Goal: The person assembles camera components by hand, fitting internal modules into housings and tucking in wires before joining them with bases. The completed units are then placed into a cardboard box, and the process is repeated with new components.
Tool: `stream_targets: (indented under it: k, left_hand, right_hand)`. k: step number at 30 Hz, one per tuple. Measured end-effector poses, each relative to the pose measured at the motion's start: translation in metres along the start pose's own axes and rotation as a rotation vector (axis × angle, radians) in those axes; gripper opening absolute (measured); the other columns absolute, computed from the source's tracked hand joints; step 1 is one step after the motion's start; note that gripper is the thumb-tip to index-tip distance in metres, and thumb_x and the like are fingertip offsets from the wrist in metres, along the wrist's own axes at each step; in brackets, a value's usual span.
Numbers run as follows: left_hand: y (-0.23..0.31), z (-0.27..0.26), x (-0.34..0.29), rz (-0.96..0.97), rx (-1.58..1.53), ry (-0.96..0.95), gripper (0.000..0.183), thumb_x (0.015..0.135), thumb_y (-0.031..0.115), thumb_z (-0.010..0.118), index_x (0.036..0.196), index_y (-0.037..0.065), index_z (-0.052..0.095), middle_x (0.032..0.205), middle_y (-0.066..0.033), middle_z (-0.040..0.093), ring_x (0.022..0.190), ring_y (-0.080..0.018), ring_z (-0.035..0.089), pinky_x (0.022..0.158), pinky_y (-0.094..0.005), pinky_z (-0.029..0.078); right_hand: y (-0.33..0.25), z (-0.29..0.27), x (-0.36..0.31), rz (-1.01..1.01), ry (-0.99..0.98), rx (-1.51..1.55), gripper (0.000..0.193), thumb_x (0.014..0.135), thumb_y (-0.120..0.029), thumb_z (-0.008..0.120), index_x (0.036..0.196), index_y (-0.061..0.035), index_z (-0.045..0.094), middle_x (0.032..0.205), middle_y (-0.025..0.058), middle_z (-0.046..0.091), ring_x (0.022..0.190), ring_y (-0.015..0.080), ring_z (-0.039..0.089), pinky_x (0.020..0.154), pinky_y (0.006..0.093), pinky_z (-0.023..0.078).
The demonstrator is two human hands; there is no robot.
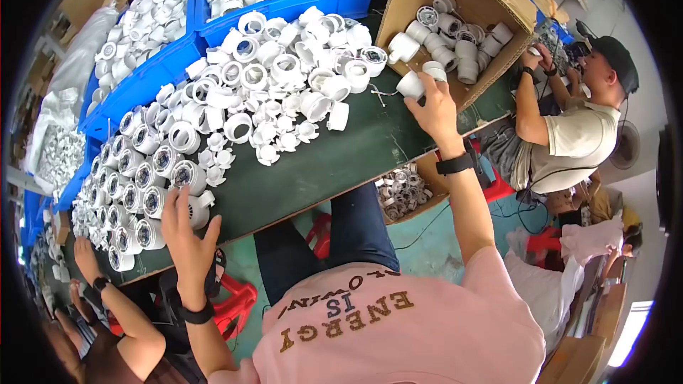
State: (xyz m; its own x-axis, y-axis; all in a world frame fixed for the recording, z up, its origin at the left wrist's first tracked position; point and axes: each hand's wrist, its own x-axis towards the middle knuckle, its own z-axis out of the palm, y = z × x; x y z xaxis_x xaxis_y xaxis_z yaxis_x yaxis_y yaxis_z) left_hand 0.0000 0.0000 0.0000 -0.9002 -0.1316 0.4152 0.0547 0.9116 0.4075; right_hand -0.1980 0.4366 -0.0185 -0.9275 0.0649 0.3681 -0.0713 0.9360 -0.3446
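Note:
My right hand (435, 110) is at the front of an open cardboard box (398, 7). Its thumb and fingers close round a white plastic housing (410, 86), a short round piece. My left hand (187, 242) reaches over the table with fingers apart. It is beside a white housing with a slotted side (200, 208), and I cannot tell whether it touches it. Left of that hand stand rows of white round housings (149, 176) with dark inserts facing up. Several similar white housings (466, 60) lie inside the box.
A heap of white plastic rings and caps (284, 64) covers the dark green table (306, 171). Blue bins (284, 13) of white parts stand behind it. Below the table is a carton of small parts (403, 192). A co-worker (576, 114) sits at right; another person's arm (117, 306) is at left.

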Motion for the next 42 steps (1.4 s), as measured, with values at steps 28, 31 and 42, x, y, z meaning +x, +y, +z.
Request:
stream_targets:
  k: [28, 31, 42]
  left_hand:
    - [0.121, 0.045, 0.001, -0.409, -1.295, -0.043, 0.031, 0.094, 0.026, 0.048, 0.111, 0.001, 0.048, 0.098, -0.0068, 0.057, 0.087, -0.0105, 0.054, 0.078, -0.0235, 0.043]
    - [0.120, 0.037, -0.003, -0.377, -1.268, -0.123, 0.031, 0.092, 0.025, 0.050, 0.112, 0.000, 0.047, 0.102, -0.0085, 0.055, 0.089, -0.0120, 0.053, 0.079, -0.0254, 0.043]
    - [0.104, 0.041, -0.005, 0.147, -1.033, -0.047, 0.037, 0.089, 0.022, 0.053, 0.117, -0.001, 0.043, 0.110, -0.0144, 0.050, 0.096, -0.0205, 0.052, 0.084, -0.0324, 0.043]
  right_hand:
    - [-0.164, -0.036, -0.122, -0.319, -0.578, 1.292, 0.054, 0.075, -0.001, 0.072, 0.120, -0.0040, 0.042, 0.124, 0.0137, 0.048, 0.096, 0.0152, 0.053, 0.078, 0.0271, 0.045]
    - [-0.157, -0.041, -0.106, -0.685, -0.568, 1.115, 0.059, 0.074, -0.001, 0.071, 0.127, -0.0031, 0.044, 0.126, 0.0146, 0.048, 0.091, 0.0160, 0.054, 0.073, 0.0286, 0.047]
    - [-0.164, -0.033, -0.128, -0.354, -0.723, 1.350, 0.050, 0.076, -0.008, 0.074, 0.117, 0.0016, 0.047, 0.108, 0.0106, 0.050, 0.084, 0.0141, 0.058, 0.072, 0.0269, 0.049]
